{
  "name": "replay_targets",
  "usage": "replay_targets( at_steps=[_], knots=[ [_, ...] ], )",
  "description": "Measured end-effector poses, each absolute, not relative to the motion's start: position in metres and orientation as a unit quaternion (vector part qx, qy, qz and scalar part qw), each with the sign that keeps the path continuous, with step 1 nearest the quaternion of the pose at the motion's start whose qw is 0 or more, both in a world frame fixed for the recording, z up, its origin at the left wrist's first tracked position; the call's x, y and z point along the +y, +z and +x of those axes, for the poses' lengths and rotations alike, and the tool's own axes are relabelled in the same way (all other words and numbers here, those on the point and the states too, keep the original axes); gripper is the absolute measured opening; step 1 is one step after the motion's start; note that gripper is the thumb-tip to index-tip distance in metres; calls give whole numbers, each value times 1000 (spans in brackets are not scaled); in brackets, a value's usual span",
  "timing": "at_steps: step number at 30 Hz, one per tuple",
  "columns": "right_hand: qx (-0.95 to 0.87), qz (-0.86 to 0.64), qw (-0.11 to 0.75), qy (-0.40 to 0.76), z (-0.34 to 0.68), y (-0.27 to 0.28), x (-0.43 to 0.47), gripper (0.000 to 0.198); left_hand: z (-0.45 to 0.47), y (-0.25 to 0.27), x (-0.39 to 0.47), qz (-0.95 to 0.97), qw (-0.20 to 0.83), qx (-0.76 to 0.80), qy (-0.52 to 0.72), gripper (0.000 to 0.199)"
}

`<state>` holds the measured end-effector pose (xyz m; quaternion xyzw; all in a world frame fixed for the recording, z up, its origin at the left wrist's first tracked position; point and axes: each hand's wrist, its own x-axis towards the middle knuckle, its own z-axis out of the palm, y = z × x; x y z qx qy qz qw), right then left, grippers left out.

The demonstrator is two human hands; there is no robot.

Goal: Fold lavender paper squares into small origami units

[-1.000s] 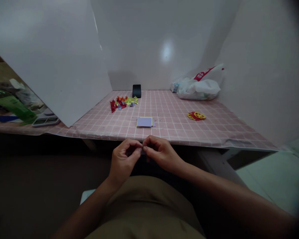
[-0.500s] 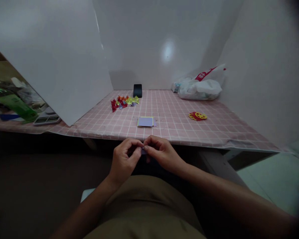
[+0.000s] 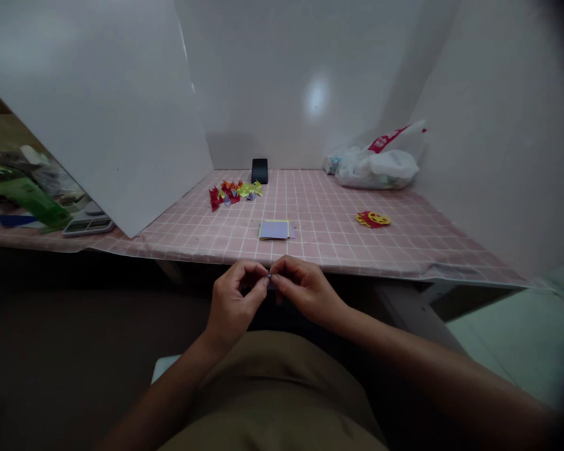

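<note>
Just in front of the table edge, my left hand (image 3: 239, 300) and my right hand (image 3: 305, 289) meet fingertip to fingertip. Both pinch a small piece of purple paper (image 3: 269, 275), mostly hidden by the fingers, so its folded shape cannot be made out. Beyond them on the table lies a stack of square paper sheets (image 3: 274, 230), purple on top with yellow edges showing beneath. Farther back to the left sits a cluster of small folded paper pieces (image 3: 235, 193) in red, orange, yellow and purple.
A pink checked cloth (image 3: 319, 213) covers the table. Red and yellow cut-outs (image 3: 373, 218) lie to the right, a white plastic bag (image 3: 380, 166) behind. A black object (image 3: 259, 171) stands at the back. Left of a white panel (image 3: 108, 113) are a scale (image 3: 89, 224) and green bottle (image 3: 28, 194).
The purple paper between my fingertips has turned, and less of its face shows below them. My hands stay in almost the same place; the things on the table have not moved.
</note>
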<state>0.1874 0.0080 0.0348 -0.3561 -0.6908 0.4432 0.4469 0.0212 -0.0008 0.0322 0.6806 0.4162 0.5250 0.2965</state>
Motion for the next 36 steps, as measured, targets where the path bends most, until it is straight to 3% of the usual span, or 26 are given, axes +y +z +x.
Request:
replay_targets(
  at_steps=[5,11,19,24,30,36],
  knots=[
    [-690,-346,441,458,189,39,9,17,21,29,0,701,256,410,524,2],
    [-681,-356,442,462,187,39,9,13,20,27,0,720,214,406,521,3],
    [-716,-375,440,392,187,32,11,12,20,26,0,676,313,405,530,6],
    [-734,-386,438,348,187,33,9,13,23,25,1,679,287,420,530,8],
    [-732,-376,431,370,185,32,7,10,25,23,1,669,262,426,550,16],
    [-700,-380,437,417,185,32,9,9,24,24,3,627,361,409,556,15]
  ],
)
